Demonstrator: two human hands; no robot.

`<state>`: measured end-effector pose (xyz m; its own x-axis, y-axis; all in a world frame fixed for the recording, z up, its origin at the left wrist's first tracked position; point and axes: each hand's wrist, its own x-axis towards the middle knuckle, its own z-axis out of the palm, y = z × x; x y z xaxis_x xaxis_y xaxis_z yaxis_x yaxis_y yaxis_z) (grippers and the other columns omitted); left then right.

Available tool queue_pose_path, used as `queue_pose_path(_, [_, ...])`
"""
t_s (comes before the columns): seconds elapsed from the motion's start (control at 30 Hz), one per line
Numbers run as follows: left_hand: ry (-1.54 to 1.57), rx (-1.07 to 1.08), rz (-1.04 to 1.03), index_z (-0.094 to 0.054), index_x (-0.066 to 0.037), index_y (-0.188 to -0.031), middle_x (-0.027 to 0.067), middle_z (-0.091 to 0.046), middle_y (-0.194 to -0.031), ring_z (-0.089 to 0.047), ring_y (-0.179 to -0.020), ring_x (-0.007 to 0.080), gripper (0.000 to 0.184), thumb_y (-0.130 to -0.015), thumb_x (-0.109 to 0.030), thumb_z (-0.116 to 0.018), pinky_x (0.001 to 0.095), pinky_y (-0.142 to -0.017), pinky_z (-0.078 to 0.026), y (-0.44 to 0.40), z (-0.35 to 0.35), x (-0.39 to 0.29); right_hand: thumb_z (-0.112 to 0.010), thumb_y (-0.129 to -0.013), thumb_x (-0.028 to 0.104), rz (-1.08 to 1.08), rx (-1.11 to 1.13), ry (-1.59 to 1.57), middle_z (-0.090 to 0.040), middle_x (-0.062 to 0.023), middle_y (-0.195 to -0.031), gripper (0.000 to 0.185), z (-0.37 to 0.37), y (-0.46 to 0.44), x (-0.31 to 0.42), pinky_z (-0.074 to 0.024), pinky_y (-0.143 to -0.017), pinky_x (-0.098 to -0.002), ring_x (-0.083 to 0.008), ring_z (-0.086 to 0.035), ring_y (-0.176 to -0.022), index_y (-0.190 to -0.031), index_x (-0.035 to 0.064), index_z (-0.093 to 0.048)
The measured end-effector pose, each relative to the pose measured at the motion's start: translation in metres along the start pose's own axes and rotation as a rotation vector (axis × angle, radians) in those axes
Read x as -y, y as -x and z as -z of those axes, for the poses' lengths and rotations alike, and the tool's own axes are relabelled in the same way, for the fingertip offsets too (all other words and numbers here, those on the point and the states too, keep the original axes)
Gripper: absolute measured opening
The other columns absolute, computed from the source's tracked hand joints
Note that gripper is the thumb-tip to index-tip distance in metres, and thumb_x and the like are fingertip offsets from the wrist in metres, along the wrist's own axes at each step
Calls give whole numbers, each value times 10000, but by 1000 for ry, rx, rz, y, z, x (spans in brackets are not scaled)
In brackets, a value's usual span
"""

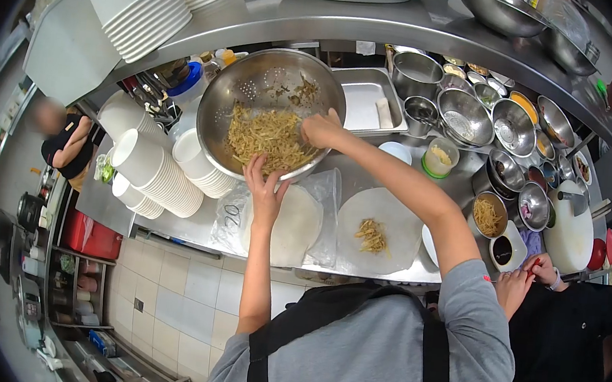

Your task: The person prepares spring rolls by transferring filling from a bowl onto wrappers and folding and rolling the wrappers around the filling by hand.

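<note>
A large perforated steel colander holds a heap of shredded yellowish food. My left hand is at its near rim, fingers apart over the edge, touching the bowl and the food. Inside the right part of the bowl, my right hand is closed at the food's edge; what it grips is hidden. Below the bowl, a stack of round pale sheets lies on a plastic bag. To the right, one round sheet lies flat with a small pile of shredded food on it.
Stacked white tubs stand left. A steel tray and many metal bowls are behind and right. A shelf crosses above. A co-worker's hands are at the right edge; another person stands far left.
</note>
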<state>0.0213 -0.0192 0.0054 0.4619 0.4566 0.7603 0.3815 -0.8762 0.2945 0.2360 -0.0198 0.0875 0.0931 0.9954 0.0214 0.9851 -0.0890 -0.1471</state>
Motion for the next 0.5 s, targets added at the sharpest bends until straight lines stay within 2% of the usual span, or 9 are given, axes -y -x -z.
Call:
queue_pose_path(0.17, [107,-26,80,-675,-83,-822,150,-423,-1326,-297,-1278,394,200,-667,-158,-776,498,-1037,-258,-11,10,-9,-615,-703,79,-42,133,-205,-700,-22,-886,248,-11,-12,-18,-389,-878,-463,-223,-642,-935,-874,218,-730])
queue_pose_path(0.27, [-116,-6,146,-686,-90,-798,156,-428,-1323,-287,-1278,395,192,-661,-189,-776,494,-1040,-247,-27,8,0,-612,-695,84,-30,173,-225,-705,-19,-880,285,1,-9,-25,-425,-850,-433,-196,-650,-909,-907,231,-732])
queue_pose_path(0.3, [-129,6,149,-684,-106,-767,175,-422,-1324,-289,-1274,416,166,-669,-208,-772,568,-1048,-186,-31,1,8,-610,-696,86,-47,190,-262,-705,-17,-864,288,1,-9,-27,-431,-842,-424,-190,-652,-894,-910,235,-733])
queue_pose_path(0.4, [-236,100,178,-678,-113,-747,173,-437,-1307,-290,-1279,410,162,-652,-199,-776,580,-1045,-182,-50,-5,7,-597,-702,90,-78,198,-330,-706,-10,-814,297,5,-12,-36,-443,-824,-408,-173,-658,-851,-918,241,-733])
queue_pose_path(0.47, [-246,78,152,-669,-114,-757,168,-449,-1291,-296,-1277,406,187,-638,-202,-783,585,-1044,-178,-59,-11,12,-585,-711,91,-78,151,-319,-703,-3,-778,298,7,-10,-41,-440,-816,-407,-166,-660,-826,-923,240,-732])
queue_pose_path(0.5, [-250,69,138,-664,-115,-762,165,-455,-1284,-298,-1276,404,199,-631,-203,-786,588,-1043,-176,-65,-12,12,-573,-720,75,-110,147,-343,-703,7,-826,301,12,-9,-42,-422,-841,-420,-170,-650,-873,-911,244,-731])
